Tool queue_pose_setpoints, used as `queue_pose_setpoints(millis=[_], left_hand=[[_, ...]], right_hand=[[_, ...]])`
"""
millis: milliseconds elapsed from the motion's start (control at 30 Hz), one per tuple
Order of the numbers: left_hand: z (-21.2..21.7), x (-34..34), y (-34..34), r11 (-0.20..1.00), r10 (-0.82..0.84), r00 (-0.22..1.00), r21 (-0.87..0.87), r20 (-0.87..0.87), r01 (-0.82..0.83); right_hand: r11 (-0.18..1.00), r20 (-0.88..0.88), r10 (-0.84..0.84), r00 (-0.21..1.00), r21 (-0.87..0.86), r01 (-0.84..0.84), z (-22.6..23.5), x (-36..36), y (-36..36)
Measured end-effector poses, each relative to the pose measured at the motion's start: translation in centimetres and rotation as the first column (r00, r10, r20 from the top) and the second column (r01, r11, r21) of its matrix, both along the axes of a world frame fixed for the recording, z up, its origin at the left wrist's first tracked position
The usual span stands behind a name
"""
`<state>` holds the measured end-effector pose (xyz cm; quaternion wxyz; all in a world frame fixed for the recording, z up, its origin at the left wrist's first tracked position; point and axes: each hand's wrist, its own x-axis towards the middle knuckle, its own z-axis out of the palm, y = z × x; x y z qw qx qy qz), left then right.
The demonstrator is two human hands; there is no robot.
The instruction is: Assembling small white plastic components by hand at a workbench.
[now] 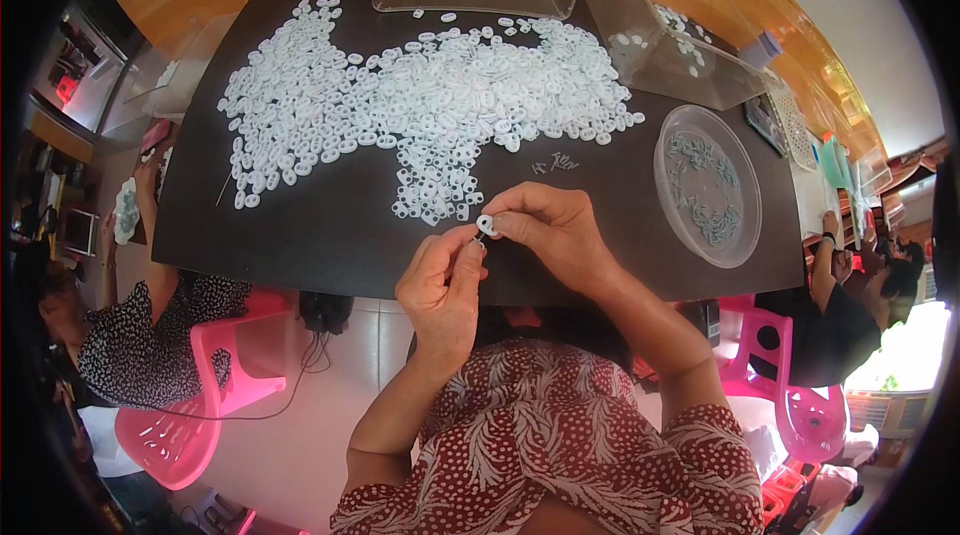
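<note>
White ring (487,225) within right hand (548,232) grip

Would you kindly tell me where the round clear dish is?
In the head view, the round clear dish sits on the dark table's right side, beyond the right hand.

1 small white oval ring piece (486,225), plastic-looking, pinched at the tips of the right-hand fingers (507,222), face-on to the camera, hole visible. A thin dark pin-like part (478,238) just below-left of it, gripped by the left-hand fingers (462,247), tip touching the ring. Both held above the bench edge.
</note>
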<state>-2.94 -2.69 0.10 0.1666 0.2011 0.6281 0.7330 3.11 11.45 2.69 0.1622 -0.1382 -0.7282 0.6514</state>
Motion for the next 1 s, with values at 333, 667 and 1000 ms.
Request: queue_pose_setpoints(millis=[333,667,1000], left_hand=[[-0.9,0.1,0.1,0.998,-0.021,0.999,0.058,0.037,0.019],[-0.7,0.2,0.2,0.992,-0.033,0.992,0.126,0.118,0.018],[-0.3,0.3,0.2,0.972,-0.079,0.968,0.232,0.236,0.023]], right_hand=[[0.997,0.013,-0.028,1.000,0.076,0.027,-0.6,0.1,-0.6],[0.977,-0.033,-0.057,0.998,0.203,0.063,-0.7,0.1,-1.3],[0.891,-0.141,-0.066,0.988,0.438,0.122,-0.9,0.5,-2.0]])
